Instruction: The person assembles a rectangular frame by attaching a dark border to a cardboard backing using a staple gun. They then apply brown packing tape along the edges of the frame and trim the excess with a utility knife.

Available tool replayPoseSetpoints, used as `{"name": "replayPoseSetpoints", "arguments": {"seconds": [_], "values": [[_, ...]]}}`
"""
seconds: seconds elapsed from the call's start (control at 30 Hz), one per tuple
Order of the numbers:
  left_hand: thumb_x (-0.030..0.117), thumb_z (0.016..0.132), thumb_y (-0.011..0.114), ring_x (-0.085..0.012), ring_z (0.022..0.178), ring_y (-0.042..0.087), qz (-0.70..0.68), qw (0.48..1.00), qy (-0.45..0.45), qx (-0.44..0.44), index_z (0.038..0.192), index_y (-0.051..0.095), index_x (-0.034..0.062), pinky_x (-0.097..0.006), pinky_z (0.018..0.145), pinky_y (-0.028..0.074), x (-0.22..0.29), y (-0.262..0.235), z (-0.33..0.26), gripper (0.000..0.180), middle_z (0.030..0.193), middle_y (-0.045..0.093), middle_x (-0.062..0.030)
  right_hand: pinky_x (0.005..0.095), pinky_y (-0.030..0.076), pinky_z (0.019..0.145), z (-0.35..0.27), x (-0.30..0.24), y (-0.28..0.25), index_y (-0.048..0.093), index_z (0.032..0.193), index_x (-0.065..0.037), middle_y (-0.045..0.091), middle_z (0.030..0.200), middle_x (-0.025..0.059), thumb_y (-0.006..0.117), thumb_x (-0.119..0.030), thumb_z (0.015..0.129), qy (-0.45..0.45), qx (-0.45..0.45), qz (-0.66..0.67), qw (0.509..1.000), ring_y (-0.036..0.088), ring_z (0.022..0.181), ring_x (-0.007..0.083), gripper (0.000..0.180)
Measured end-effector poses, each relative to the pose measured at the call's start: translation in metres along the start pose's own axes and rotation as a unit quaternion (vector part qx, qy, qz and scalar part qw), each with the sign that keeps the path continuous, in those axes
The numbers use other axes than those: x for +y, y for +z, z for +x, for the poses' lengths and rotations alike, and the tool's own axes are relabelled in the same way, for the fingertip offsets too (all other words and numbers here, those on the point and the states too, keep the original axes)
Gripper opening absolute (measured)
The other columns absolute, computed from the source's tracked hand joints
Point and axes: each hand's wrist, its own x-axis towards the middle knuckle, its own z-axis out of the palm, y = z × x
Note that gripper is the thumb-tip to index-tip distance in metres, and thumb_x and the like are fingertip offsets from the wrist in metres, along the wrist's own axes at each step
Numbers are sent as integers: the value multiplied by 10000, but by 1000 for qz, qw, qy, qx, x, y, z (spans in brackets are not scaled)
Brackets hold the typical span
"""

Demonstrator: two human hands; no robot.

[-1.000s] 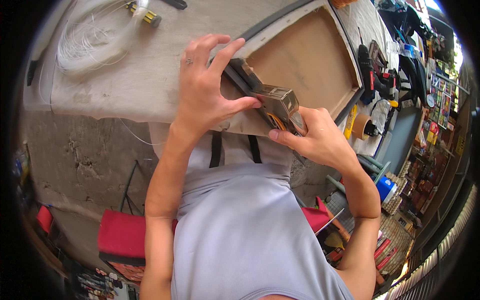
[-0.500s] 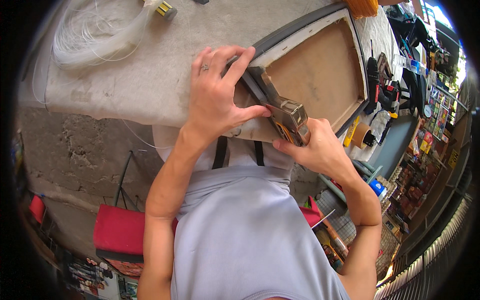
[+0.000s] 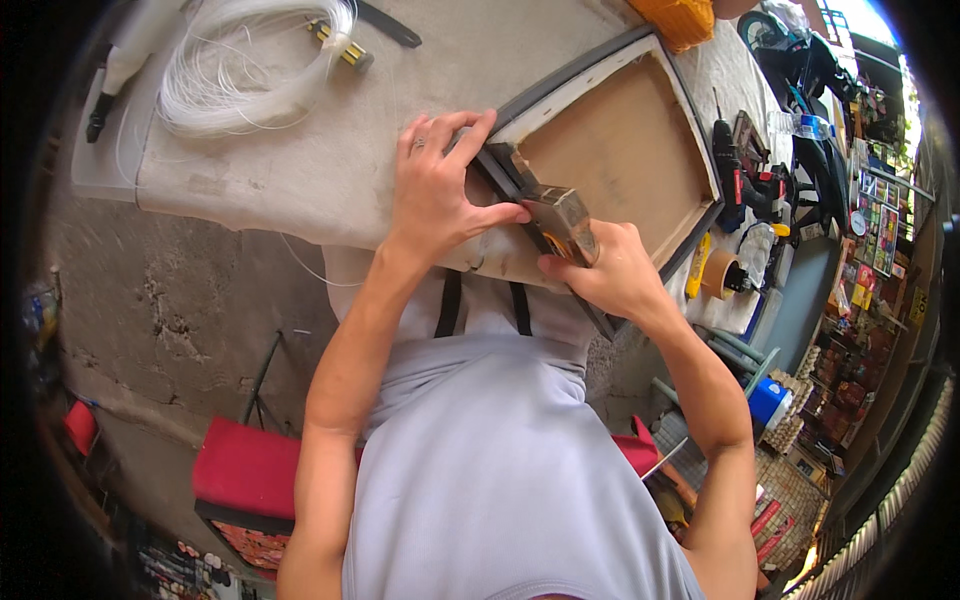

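— Two hands on one corner, then. Which is doing what?

— Left hand (image 3: 437, 190) lies flat, fingers (image 3: 470, 128) spread and pressing down on the near-left corner of the picture frame (image 3: 620, 150). It closes round nothing; it only pins the frame down. Right hand (image 3: 610, 272) is clenched round the grip of a metal staple gun (image 3: 560, 218).

— Where does the gun sit against the frame?

— Its nose rests on the dark moulding, just to the right of the left thumb, touching or nearly so. The body of the tool runs along the near-left rail, slanting from upper left down to lower right, toward the person's chest.

— And the frame itself?

— Face down on the grey worktop (image 3: 300, 180), brown backing board up, its long axis running away from the person toward the upper right. The near edge overhangs the worktop.

— Which hand is closer to the joint?

— Left one; its thumb and forefinger straddle the corner. Right hand sits further down the rail, behind the tool.

— Anything else close by?

— Only a coil of white line (image 3: 245, 70), well apart at upper left.
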Motion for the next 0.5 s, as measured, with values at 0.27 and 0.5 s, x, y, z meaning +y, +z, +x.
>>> {"name": "replayPoseSetpoints", "arguments": {"seconds": [0.27, 0.5], "values": [[484, 617, 846, -287, 1131, 562, -44, 998, -41, -21, 1277, 579, 0, -426, 1056, 348, -2, -7, 4, 861, 1191, 612, -140, 333, 469, 807, -105, 60, -30, 565, 1169, 51, 636, 1036, 150, 790, -186, 711, 54, -22, 359, 932, 585, 939, 191, 562], [441, 670, 829, -307, 1089, 607, 5, 992, -83, -92, 1259, 586, -25, -374, 950, 461, 18, 3, 56, 789, 1135, 642, -187, 349, 415, 1014, -189, 209, 40, 417, 1366, 34, 543, 1292, 137, 811, -209, 683, 158, 139, 547, 810, 528, 1208, 233, 825]]}}
